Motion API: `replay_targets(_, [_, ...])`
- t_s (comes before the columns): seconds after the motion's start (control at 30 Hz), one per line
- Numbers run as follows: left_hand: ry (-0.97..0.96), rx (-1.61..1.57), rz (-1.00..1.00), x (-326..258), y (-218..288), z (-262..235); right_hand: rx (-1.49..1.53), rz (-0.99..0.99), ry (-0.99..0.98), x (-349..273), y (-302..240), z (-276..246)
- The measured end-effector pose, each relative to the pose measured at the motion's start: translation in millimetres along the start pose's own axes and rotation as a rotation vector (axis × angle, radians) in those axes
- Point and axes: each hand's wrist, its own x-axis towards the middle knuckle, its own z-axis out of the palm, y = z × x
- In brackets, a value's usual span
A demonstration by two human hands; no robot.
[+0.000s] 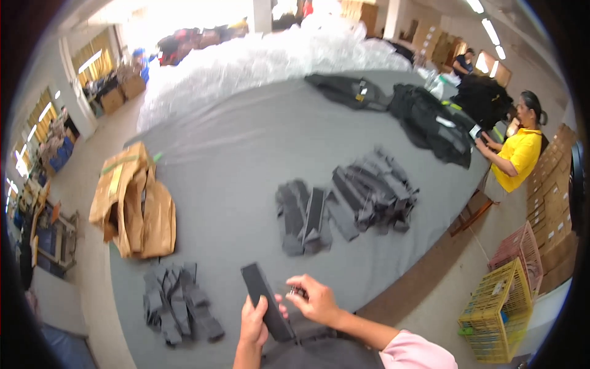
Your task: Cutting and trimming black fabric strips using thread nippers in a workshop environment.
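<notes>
A wide grey table fills most of the room in front of the person, its cloth-like top curving away toward a heap of clear plastic wrap piled at the far end. Black garments lie spread along the right edge, where a co-worker in a yellow shirt stands bent over them. On the left sits an opened brown paper bag, its flaps folded out, likely so its contents come out easily. Three groups of flat dark grey pieces lie on the table: a loose, tumbled pile right of centre, a tidier stack just beside it, and a smaller fan of pieces near the left front corner, all within arm's reach. Off the table to the right stand a yellow crate and a pink crate.

Close to the near edge, the left hand wraps its fingers around the lower half of a long black strip, holding it tilted up so its flat face is toward the person. The right hand sits just beside it, fingertips pinched narrowly on something small and dark; what it is I cannot tell.
</notes>
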Motion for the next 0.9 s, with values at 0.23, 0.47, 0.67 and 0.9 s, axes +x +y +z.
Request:
replay_targets(0.23, [-0.073,0.016,0.002,8.1,12.4,10.3,-0.180,-0.177,0.070,5.0,-5.4,-10.8])
replay_targets(0.47, [-0.073,-0.035,-0.031,3.0,6.9,0.4,-0.192,-0.214,0.048,5.5,3.6,3.7])
replay_targets(0.67, [-0.081,-0.039,-0.065,-1.5,6.0,1.6,-0.207,-0.263,0.080,5.1,4.5,5.3])
replay_targets(0.9, [-0.116,-0.042,-0.088,0.5,4.5,-3.1,-0.249,-0.317,0.091,6.3,8.4,3.9])
